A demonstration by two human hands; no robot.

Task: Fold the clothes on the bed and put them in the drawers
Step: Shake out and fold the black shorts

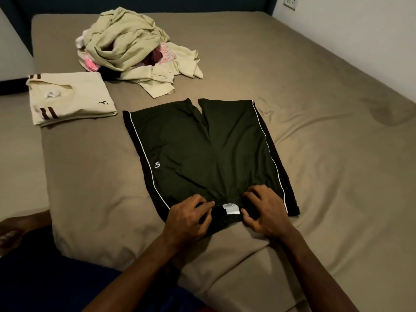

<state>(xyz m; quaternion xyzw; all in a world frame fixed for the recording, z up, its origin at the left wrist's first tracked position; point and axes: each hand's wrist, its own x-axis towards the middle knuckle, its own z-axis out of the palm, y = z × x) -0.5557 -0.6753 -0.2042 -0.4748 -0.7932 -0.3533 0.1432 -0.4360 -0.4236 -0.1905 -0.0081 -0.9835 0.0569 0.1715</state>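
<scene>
Looking down (head view): both hands work at the near edge of dark shorts spread on a bed.
Shorts (pixel 209 149): dark green, laid flat on the bed, legs pointing away, waistband nearest the person; white piping runs down each side, a small white logo sits near the left edge, and a white tag (pixel 230 208) shows at the waistband between the hands.
Left hand (pixel 189 218): fingers curled, pinching the waistband just left of the tag.
Right hand (pixel 264 212): fingers curled down onto the waistband, thumb tucked beneath, gripping the fabric just right of the tag.
Bed (pixel 326 143): covered by a tan sheet, creased around the shorts and under the forearms.
Folded shirt (pixel 69 97): cream with brown stripes, lying flat near the bed's left edge, apart from the shorts.
Pile (pixel 132 48): unfolded clothes heaped toward the far side, mostly pale green-yellow cloth, with pink and dark red pieces showing beneath; it lies beyond the shorts and just beside the folded shirt.
Wall socket (pixel 292 2): on the white wall at top right.
</scene>
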